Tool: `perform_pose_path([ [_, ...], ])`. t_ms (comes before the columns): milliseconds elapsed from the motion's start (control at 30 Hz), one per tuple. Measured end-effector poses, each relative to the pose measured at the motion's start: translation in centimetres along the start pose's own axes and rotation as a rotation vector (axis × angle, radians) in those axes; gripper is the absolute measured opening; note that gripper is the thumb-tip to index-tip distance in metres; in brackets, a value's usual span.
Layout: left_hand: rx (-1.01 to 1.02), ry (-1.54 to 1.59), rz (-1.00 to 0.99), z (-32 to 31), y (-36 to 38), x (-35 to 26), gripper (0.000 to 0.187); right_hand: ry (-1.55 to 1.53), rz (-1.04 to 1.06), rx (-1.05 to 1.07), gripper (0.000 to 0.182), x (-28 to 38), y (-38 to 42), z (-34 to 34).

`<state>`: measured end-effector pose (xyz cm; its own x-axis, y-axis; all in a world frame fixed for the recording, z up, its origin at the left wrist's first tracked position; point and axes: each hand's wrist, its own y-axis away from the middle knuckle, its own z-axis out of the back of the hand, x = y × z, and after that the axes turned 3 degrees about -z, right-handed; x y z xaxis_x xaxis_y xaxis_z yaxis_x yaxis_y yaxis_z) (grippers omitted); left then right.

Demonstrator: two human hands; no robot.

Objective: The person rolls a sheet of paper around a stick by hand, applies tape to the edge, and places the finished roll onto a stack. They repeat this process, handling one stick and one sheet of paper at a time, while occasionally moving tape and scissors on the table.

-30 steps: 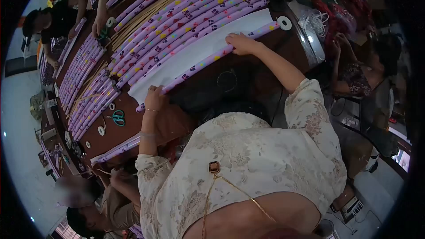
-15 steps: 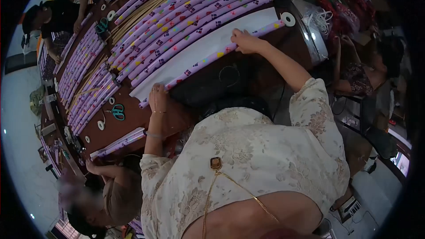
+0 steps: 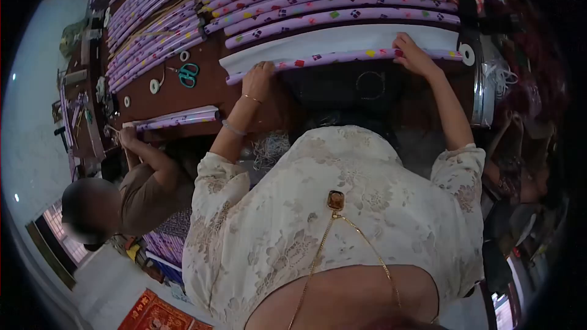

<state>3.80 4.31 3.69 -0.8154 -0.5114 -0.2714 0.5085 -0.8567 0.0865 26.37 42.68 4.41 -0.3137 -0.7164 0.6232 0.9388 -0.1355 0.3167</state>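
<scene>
A purple patterned roll of wrapping paper [image 3: 333, 57] lies along the table's near edge, its white underside [image 3: 342, 40] spread flat behind it. My left hand [image 3: 259, 77] is closed over the roll near its left end. Further right, the fingers of my right hand [image 3: 411, 55] grip the same roll. A white tape roll [image 3: 467, 54] stands by its right end. Behind the white sheet, several finished-looking purple rolls [image 3: 342, 17] lie side by side.
Green-handled scissors [image 3: 188, 76] and a tape roll [image 3: 154, 86] lie on the brown table [image 3: 211, 95] to the left. More purple rolls [image 3: 156, 43] are stacked beyond. A co-worker [image 3: 150, 192] sits at left, handling a short roll [image 3: 177, 118]. Another person [image 3: 516, 165] is at right.
My view has turned, so the roll now runs nearly level across it. Both hands stay on the roll. The co-worker at left shows more fully.
</scene>
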Motion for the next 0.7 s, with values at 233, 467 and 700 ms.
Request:
perform_pose_path([
  [233,-0.090,0.121,-0.033,-0.1,0.7,0.7,0.037,0.179,-0.057,-0.088,0.031,0.8,0.9,0.1],
  [467,0.097,0.071,0.183,1.0,0.3,-0.4,0.039,0.206,-0.119,-0.163,0.031,0.4,1.6,-0.4],
  [700,-0.127,-0.073,-0.136,-1.3,0.9,0.8,0.035,0.241,-0.022,-0.364,0.023,-0.2,2.5,-1.9],
])
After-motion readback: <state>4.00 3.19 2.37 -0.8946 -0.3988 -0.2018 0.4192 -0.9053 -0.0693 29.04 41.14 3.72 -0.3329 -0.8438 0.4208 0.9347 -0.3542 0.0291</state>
